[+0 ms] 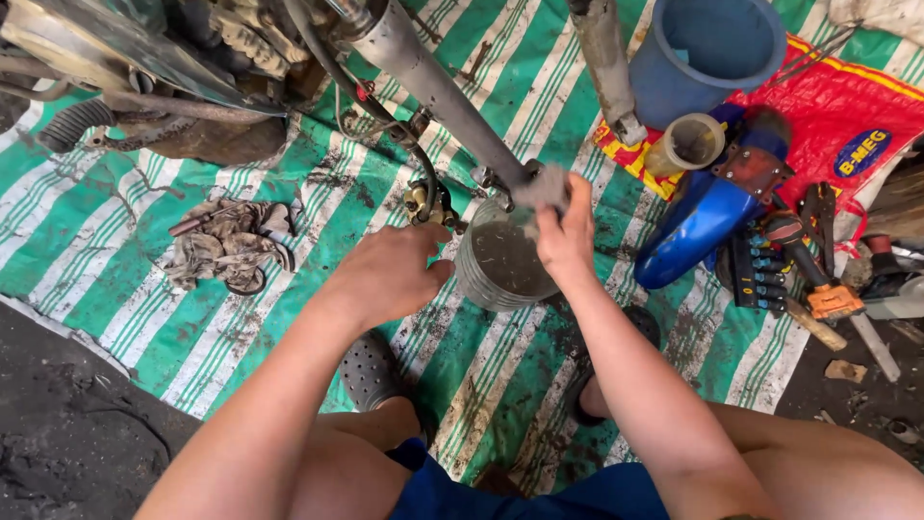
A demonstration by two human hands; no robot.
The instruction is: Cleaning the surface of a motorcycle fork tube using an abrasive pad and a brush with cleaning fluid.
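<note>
My view: I look down over my bare knees and blue shorts at a green-and-white striped tarp (144,279) spread on dirty ground.

Right hand: my right hand (566,236) is raised, its fingers closed around the grey lower end of a motorcycle fork leg (438,91).

Fork leg axis: the grey tube runs diagonally, from far left down to near right, and ends in my right hand's grip.

Left hand: my left hand (390,270) sits lower and to the left, fingers curled under. I cannot tell whether it pinches anything. It is just below a small brass-coloured brake caliper (428,202) that hangs on a black hose.

Container: a clear ribbed plastic container (502,260) holding dark liquid stands between my two hands, directly under the fork's bottom end and touching neither hand clearly.

Which hand is nearer: the right hand is on the fork end; the left is near the container's left side.

Far left: greasy engine parts and a crumpled dirty rag (226,246).

Right side: a blue bucket (707,53), a small translucent cup (688,144), a blue fender (698,226), a socket set strip (756,274) and an orange-tipped tool (828,294), partly on a red sack (837,116).

Feet: grey perforated clogs (371,371) rest on the tarp.
</note>
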